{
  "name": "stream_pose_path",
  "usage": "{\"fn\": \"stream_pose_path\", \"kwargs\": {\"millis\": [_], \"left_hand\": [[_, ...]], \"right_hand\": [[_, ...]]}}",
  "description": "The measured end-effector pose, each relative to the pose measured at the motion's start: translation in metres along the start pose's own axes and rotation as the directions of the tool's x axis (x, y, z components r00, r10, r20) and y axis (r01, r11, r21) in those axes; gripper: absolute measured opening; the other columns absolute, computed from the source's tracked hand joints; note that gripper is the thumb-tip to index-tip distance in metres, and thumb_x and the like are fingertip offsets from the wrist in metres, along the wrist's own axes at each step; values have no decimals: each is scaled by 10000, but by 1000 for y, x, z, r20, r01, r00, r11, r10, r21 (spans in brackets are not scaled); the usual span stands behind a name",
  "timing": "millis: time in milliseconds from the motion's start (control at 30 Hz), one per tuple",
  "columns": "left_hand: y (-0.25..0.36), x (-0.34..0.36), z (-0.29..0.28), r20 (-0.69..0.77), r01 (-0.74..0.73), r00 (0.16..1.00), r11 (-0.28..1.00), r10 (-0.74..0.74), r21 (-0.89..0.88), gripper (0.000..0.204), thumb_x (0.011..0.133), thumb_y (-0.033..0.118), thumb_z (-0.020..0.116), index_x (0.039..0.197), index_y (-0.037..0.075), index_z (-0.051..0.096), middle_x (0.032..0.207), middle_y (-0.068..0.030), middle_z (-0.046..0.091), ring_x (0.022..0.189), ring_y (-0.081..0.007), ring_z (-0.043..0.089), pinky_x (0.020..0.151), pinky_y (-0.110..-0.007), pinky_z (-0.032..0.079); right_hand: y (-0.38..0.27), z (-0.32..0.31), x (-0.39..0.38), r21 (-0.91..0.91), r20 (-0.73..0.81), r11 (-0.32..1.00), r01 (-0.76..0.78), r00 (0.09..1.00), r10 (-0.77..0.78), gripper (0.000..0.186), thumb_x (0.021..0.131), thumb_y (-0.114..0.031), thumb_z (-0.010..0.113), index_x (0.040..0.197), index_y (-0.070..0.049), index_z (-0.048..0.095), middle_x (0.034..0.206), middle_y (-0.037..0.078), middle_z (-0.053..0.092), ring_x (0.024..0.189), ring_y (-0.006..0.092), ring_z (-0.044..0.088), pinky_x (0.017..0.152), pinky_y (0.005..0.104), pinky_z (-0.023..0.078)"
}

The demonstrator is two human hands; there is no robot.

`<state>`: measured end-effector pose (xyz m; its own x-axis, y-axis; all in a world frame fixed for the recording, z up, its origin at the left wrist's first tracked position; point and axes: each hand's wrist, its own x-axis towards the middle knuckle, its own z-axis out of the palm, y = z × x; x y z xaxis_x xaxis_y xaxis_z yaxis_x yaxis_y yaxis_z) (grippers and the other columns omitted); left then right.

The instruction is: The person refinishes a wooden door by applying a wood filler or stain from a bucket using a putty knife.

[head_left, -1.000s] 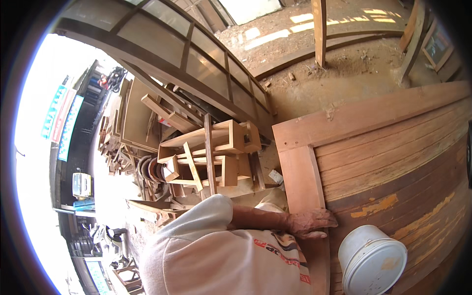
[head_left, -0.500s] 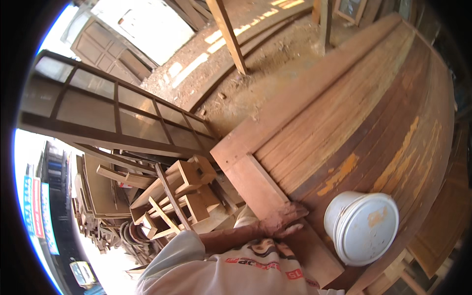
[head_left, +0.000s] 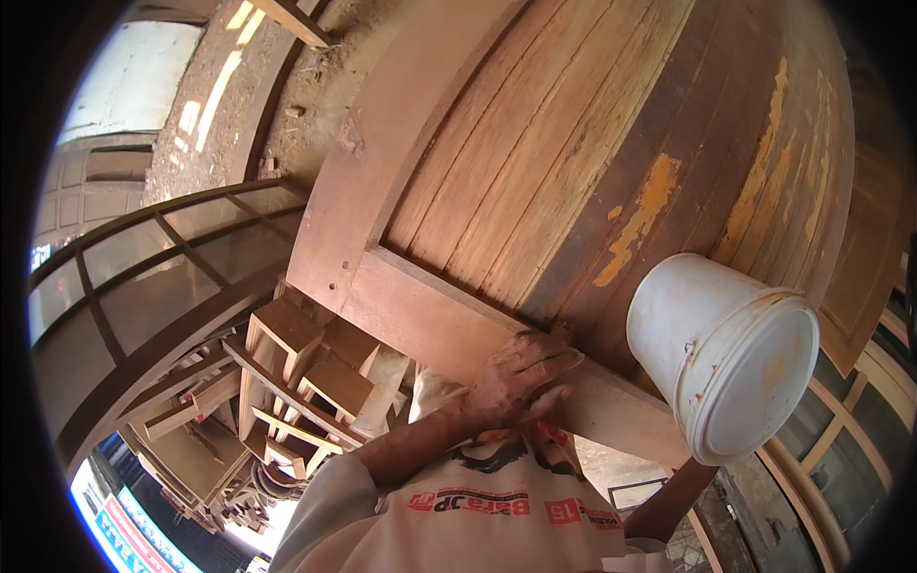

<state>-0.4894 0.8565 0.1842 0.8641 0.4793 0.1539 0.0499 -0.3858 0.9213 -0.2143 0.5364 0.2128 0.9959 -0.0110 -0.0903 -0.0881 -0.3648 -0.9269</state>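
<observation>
A large wooden panel door [head_left: 406, 205] lies in front of me, its planks partly dark brown with orange-yellow patches. My left hand [head_left: 525, 377] rests on the pale end rail [head_left: 430, 320] nearest my body, with bent fingers pressed together over it. Something small and brown shows by the fingertips; its kind is unclear. A white lidded bucket [head_left: 669, 315] stands on the planks to the right of this hand, its lid stained. My right forearm [head_left: 673, 497] reaches up toward the door's near edge, below the bucket; the right hand itself is hidden.
A dark-framed glazed panel [head_left: 143, 263] leans at the left. Below it, wooden frames and offcuts [head_left: 330, 377] are piled near the door's corner. More frames [head_left: 850, 411] stand at the right. Dusty ground [head_left: 315, 105] with a timber post [head_left: 291, 19] lies beyond.
The view has turned and come nearer, so the door and bucket look larger. My right forearm has come into view. The left hand stays on the rail.
</observation>
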Motion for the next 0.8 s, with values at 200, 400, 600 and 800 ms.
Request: {"fn": "stream_pose_path", "kwargs": {"millis": [200, 400, 600, 800], "left_hand": [[-10, 5, -29, 65, -59, 996, 998, 60, -31, 478, 852, 40, 812, 1307, 55, 665, 1207, -149, 686, 1107, -353, 683, 963, -456, 572], [11, 26, -51, 132, -108, 985, 993, 114, -53, 427, 884, 60, 784, 1296, 34, 676, 1220, -165, 683, 1115, -361, 680, 981, -458, 573], [22, 54, -28, 201, -242, 940, 954, 276, -179, 399, 923, 103, 768, 1303, 31, 670, 1237, -170, 678, 1120, -377, 679, 959, -447, 591], [15, 37, -34, 253, -344, 909, 939, 331, 9, 390, 977, 161, 733, 1332, 24, 650, 1262, -187, 675, 1203, -380, 647, 1032, -470, 551]], "right_hand": [[-28, 10, -19, 19, -53, 1000, 22, 998, -21, 497, 1084, -368, 537, 1340, 50, 620, 1261, 174, 673, 1131, 273, 674, 895, 412, 569], [-84, 37, -60, -183, -187, 981, 57, 978, -91, 597, 1078, -502, 520, 1356, 11, 647, 1167, 110, 665, 999, 225, 663, 895, 377, 538], [-104, 36, -92, 45, -178, 998, -32, 983, 39, 576, 1091, -483, 500, 1389, -8, 631, 879, 11, 560, 749, 96, 513, 660, 268, 434], [-107, 52, -83, 279, -182, 960, 32, 983, 20, 405, 1105, -378, 508, 1216, -26, 676, 821, 6, 576, 733, 91, 525, 665, 256, 417]]}}
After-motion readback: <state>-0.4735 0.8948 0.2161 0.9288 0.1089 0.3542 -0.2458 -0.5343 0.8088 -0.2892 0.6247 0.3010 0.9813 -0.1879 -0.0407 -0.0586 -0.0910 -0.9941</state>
